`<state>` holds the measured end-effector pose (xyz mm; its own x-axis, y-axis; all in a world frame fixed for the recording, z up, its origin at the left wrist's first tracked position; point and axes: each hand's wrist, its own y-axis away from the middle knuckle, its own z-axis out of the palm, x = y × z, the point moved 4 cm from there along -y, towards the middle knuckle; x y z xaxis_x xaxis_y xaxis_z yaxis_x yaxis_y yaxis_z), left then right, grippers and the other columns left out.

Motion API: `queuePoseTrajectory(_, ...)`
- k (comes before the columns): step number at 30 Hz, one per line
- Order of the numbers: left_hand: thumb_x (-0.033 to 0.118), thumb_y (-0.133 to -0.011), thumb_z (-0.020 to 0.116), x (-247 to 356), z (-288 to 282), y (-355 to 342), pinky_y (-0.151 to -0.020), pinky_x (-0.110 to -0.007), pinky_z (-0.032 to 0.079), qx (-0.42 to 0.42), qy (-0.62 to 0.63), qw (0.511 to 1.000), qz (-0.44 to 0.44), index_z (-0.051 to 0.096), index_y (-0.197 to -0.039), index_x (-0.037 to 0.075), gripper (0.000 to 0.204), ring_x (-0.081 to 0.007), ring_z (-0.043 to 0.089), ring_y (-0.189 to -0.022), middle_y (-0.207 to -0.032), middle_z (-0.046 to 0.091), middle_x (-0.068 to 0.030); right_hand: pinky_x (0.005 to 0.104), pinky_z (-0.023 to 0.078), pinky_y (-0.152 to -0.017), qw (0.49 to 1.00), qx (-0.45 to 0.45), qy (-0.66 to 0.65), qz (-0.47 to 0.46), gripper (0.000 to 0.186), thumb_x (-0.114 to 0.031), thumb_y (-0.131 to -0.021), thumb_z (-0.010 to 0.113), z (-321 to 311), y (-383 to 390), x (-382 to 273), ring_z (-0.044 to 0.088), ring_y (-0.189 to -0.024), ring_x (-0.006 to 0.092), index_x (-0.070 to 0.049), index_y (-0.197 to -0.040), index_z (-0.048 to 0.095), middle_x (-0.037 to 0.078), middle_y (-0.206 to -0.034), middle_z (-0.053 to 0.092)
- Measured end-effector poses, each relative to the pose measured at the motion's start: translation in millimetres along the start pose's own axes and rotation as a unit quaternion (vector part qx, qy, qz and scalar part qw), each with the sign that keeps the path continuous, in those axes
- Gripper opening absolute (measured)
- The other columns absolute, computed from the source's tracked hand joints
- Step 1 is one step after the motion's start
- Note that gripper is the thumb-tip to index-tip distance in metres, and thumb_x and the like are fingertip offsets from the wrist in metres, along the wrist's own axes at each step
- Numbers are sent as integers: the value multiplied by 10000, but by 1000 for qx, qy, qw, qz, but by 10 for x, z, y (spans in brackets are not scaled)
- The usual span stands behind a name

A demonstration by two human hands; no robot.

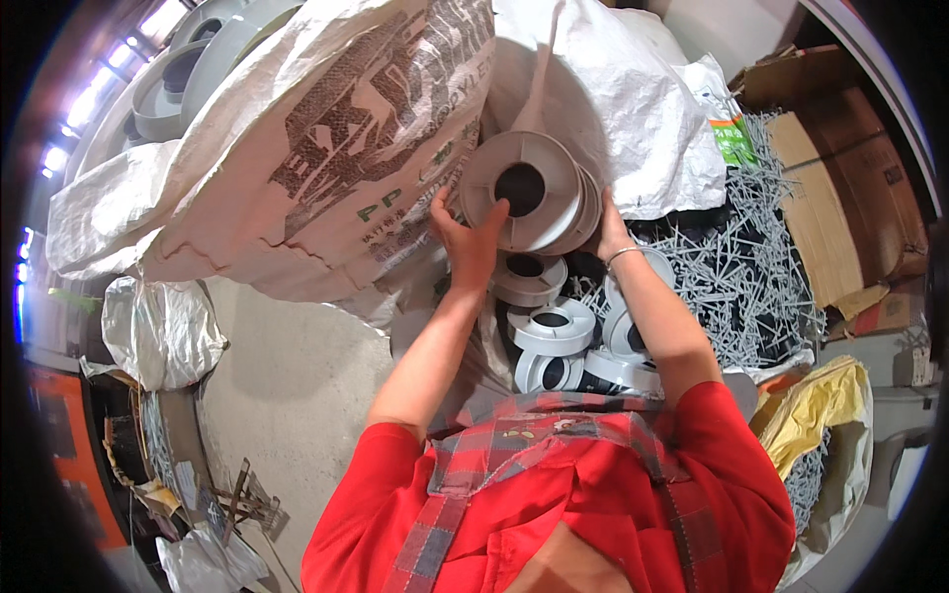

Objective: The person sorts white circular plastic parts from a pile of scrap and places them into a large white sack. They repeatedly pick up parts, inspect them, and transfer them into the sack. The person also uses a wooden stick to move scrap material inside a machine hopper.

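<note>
A stack of round grey plastic spools (556, 183) with dark centre holes is held between my two hands, its top face tilted towards me. My left hand (470, 242) clasps the stack's left side, the thumb over the front flange near the hole. On the other side my right hand (613, 232) presses against the stack's edge, its fingers partly hidden behind it. Just below, several loose grey spools (554, 326) lie in a pile, some flat and some on edge. A large white woven sack (366, 128) with dark print stands against the stack's left.
Many thin grey plastic pieces (717, 277) are heaped at the right, beside a cardboard box (850, 188). Another white sack (643, 119) lies behind the stack. A yellow-lined bag (820, 415) is at lower right. Larger grey spools (173, 94) are piled at the upper left.
</note>
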<state>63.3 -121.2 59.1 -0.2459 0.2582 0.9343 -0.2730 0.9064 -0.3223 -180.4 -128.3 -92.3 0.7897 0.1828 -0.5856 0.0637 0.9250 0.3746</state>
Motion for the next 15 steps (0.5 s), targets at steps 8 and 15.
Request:
queuePoseTrajectory(8,315,-793,671,128,-240,134,-1098,-485,175,-203,-179,952,142,427,-1353,63,661,-433,107,-1374,-1468,226,-217,399,418,-947,983,123,-110,-83,529,-337,-860,598,-62,-123,142,544,-1080,264,-8,-1262,495,119,-1227,548)
queuePoseTrajectory(15,629,-571,761,778,-626,485,-1098,-536,127,-231,-150,901,336,348,-1394,26,1100,-483,65,-1371,-1466,164,-298,384,443,-938,966,105,-90,-217,450,-361,-903,480,768,1204,-462,587,-1038,257,2,-1157,560,129,-1137,610)
